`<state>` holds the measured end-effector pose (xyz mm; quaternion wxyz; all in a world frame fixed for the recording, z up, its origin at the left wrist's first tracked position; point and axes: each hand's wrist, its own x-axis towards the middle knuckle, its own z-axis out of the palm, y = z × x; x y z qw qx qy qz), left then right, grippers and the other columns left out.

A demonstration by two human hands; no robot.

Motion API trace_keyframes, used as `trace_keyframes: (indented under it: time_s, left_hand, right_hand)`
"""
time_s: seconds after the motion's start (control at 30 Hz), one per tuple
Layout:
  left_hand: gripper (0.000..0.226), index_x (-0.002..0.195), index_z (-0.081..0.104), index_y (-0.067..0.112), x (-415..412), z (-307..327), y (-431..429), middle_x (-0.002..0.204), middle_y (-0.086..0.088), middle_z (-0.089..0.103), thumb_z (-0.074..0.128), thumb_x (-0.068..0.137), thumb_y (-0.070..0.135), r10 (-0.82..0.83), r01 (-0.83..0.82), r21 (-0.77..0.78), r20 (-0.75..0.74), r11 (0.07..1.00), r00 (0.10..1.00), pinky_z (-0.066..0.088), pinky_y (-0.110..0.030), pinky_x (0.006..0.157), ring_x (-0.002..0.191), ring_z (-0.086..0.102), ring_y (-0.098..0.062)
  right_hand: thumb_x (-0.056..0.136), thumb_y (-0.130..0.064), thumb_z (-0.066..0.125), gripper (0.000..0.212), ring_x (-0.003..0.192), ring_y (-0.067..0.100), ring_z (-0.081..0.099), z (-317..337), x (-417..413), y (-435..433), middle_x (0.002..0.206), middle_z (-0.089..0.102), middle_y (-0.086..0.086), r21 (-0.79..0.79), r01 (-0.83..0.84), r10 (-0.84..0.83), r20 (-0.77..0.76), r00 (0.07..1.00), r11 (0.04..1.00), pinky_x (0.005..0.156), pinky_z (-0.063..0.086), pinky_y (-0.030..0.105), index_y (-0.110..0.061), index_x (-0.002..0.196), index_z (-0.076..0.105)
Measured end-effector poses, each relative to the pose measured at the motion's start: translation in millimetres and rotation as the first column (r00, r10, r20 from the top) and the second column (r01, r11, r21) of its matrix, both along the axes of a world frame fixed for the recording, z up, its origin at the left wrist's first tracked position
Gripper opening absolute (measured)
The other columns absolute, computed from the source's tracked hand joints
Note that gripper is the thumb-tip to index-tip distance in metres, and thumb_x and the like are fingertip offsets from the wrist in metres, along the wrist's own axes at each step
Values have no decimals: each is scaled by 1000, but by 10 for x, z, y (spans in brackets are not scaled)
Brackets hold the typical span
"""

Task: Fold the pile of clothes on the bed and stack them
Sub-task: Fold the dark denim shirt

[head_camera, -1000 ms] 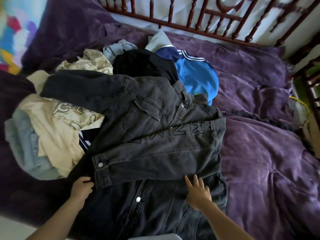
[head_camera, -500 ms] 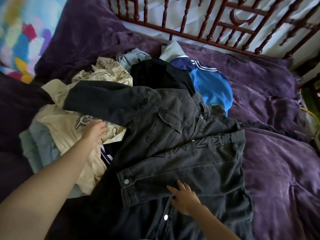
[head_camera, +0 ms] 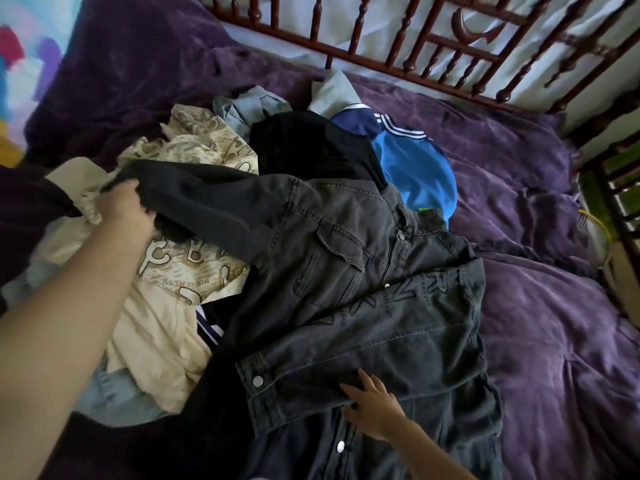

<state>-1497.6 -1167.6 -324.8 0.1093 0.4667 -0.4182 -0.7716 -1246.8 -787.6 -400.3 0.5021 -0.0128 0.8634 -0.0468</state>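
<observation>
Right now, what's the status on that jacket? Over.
Left hand grips the loose sleeve at its end. Right hand flat on the folded sleeve. Jacket lies partly over the pile.

The lower hem of the dark denim jacket (head_camera: 363,306) is cut off by the bottom edge of the frame. Its outstretched sleeve end is hidden inside the grip of the left hand (head_camera: 121,213). The multicoloured object (head_camera: 20,74) at upper left is blurred and cropped by the left edge.

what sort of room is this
Most likely a bedroom: a rumpled purple bedspread, a turned wooden rail like a headboard along its far edge, and a pile of clothes lying on it with a dark denim jacket on top.
</observation>
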Motion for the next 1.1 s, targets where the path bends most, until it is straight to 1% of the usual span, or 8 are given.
trace_keyframes:
  time_s: [0.07,0.2,0.33,0.53,0.73,0.87,1.0,1.1]
  left_hand:
    - [36,127,50,4,35,253,225,124,-10,58,51,93,18,-19,10,-394,-18,919,1000,47,-28,84,112,57,-23]
    - [32,75,57,-6,601,669,1194,63,-18,53,46,97,15,-368,48,-958,-62,282,928,29,-36,60,62,47,-28]
    - [18,81,69,3,1203,272,1835,53,-7,51,51,76,6,-774,-118,-945,173,-304,608,32,-24,39,41,48,-21]
    - [45,63,75,27,2090,-817,1833,54,0,58,90,22,18,-531,22,-539,835,-842,145,45,-21,44,49,59,-18]
    - [41,73,76,21,2255,-968,1647,73,1,66,90,35,21,-513,201,-526,850,-826,117,49,-25,44,64,66,-18]
    - [32,122,61,16,2170,-857,1640,123,-6,55,55,90,18,-551,497,-556,816,-667,174,47,-36,86,114,52,-28]
    - [36,128,54,9,1992,-788,1635,129,-16,52,52,93,19,-647,862,-485,706,-146,288,42,-38,96,118,49,-33]
    - [39,129,50,3,1809,-728,1651,130,-19,52,53,94,20,-688,886,-383,571,261,449,39,-38,98,119,49,-34]
  right_hand:
    - [97,-45,36,54,145,27,-2,18,15,-11,158,-6,2,1,16,-16,-7,1000,1000,114,17,44,-39,147,18]
    - [97,-42,37,54,145,22,9,65,79,16,158,5,0,-36,124,-127,-81,989,992,114,21,40,-34,148,20]
    - [98,-39,39,50,140,22,24,105,311,196,152,26,3,-83,395,-402,-264,877,915,112,25,33,-27,146,29]
    - [99,-20,43,35,94,22,56,208,949,827,119,59,18,-228,875,-892,-265,366,426,83,46,29,2,124,53]
    - [98,-18,43,29,95,26,54,164,1261,1062,114,60,23,-189,931,-929,-269,256,311,76,38,31,4,110,58]
    - [96,-24,48,31,112,30,52,147,917,850,120,56,16,-334,879,-921,-308,239,340,85,39,32,-3,120,51]
    - [93,-28,55,61,130,26,39,176,443,710,145,35,12,-516,804,-947,-266,179,297,101,35,33,-10,145,27]
    - [88,-24,63,78,134,26,36,171,161,671,149,32,9,-633,774,-1000,-7,18,19,108,34,34,-11,149,16]
